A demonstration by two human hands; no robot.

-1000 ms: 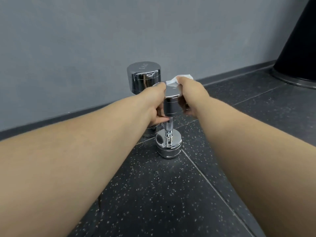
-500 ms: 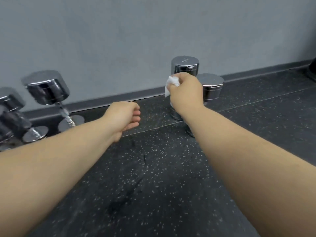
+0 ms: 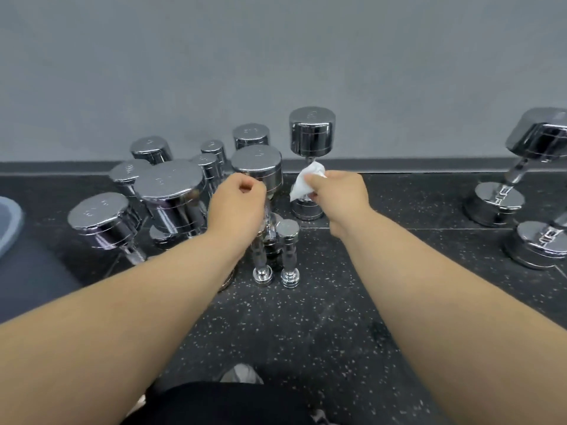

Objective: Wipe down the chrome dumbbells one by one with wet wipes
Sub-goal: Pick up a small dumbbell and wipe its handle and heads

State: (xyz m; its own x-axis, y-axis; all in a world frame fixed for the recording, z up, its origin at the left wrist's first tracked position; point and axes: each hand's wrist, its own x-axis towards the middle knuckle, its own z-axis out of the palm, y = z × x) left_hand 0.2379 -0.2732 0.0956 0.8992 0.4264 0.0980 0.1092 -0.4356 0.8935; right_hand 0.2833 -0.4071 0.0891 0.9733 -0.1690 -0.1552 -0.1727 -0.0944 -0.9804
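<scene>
Many chrome dumbbells (image 3: 311,130), markings unreadable, right grip (image 3: 340,194) pinching wipe (image 3: 306,182)

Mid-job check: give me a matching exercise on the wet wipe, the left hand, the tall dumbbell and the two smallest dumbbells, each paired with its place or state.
Things:
1. wet wipe
2. left hand
3. tall dumbbell
4. two smallest dumbbells

Place or state:
A. stands by the wall, just behind the wipe
B. pinched in the right hand
C. upright on the floor, nearest the person
D. fingers curled, nothing visible in them

Pairs: 1-B, 2-D, 3-A, 4-C.
</scene>
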